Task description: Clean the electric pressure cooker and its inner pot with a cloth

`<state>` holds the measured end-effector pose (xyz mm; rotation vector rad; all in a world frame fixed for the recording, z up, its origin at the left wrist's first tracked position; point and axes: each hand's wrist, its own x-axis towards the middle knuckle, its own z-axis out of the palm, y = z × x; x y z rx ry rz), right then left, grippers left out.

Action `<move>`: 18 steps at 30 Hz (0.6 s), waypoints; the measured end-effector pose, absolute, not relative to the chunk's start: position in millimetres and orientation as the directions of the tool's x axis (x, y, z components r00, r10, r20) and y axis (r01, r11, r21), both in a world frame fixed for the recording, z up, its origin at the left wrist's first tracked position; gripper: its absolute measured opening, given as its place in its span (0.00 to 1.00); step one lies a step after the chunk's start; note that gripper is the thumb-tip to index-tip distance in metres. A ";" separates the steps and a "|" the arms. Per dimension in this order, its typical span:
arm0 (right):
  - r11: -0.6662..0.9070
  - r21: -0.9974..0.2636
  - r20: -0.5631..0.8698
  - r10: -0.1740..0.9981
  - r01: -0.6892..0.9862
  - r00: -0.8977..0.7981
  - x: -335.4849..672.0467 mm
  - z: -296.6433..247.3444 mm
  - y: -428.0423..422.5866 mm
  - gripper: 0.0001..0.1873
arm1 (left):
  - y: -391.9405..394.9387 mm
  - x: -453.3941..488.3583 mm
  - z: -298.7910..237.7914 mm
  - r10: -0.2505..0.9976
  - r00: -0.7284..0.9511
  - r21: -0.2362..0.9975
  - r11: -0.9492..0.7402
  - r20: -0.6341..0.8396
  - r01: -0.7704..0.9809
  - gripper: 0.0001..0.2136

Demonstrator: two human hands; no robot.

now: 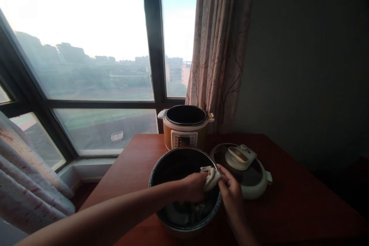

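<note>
A dark inner pot (155, 164) with a pale speckled rim stands at the table's near side, its mouth facing up towards me. My left hand (196, 187) reaches into it, closed around a whitish cloth (212, 177) that is pressed against the inner wall near the right rim. My right hand (232, 190) grips the pot's right rim, fingers beside the cloth. Behind the pot is the body of an electric pressure cooker (167, 132), brown and white, with a control panel in front. To the right lies its round lid (253, 191), handle upward.
The reddish-brown wooden table (291, 200) carries all these things. Windows (100, 46) rise behind and to the left, with a patterned curtain (219, 46) beside the cooker. Another curtain (25, 184) hangs at the lower left. A dark wall (302, 65) stands at the right.
</note>
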<state>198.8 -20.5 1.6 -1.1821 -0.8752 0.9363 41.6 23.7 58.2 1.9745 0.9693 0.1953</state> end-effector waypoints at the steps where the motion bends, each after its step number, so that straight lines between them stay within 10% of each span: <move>1: 0.113 -0.983 0.054 0.930 -0.143 0.363 198.6 0.9 -20.4 0.36 | 24.8 33.5 62.1 0.638 0.724 0.743 -0.345 -0.262 0.573 0.22; 7: 0.088 -0.989 0.038 0.928 -0.121 0.370 195.2 2.7 -21.7 0.39 | 34.0 10.9 86.0 0.184 0.892 0.451 -0.809 -0.413 0.376 0.16; 13: 0.081 -0.989 0.032 0.931 -0.121 0.364 193.7 7.2 -22.5 0.40 | 15.0 36.6 88.9 0.066 0.972 -0.189 -0.982 -0.226 0.023 0.11; 18: 0.080 -0.989 0.027 0.921 -0.123 0.388 193.7 8.9 -24.9 0.39 | 35.2 37.8 68.6 -0.083 0.992 -0.244 -0.964 -0.096 -0.105 0.13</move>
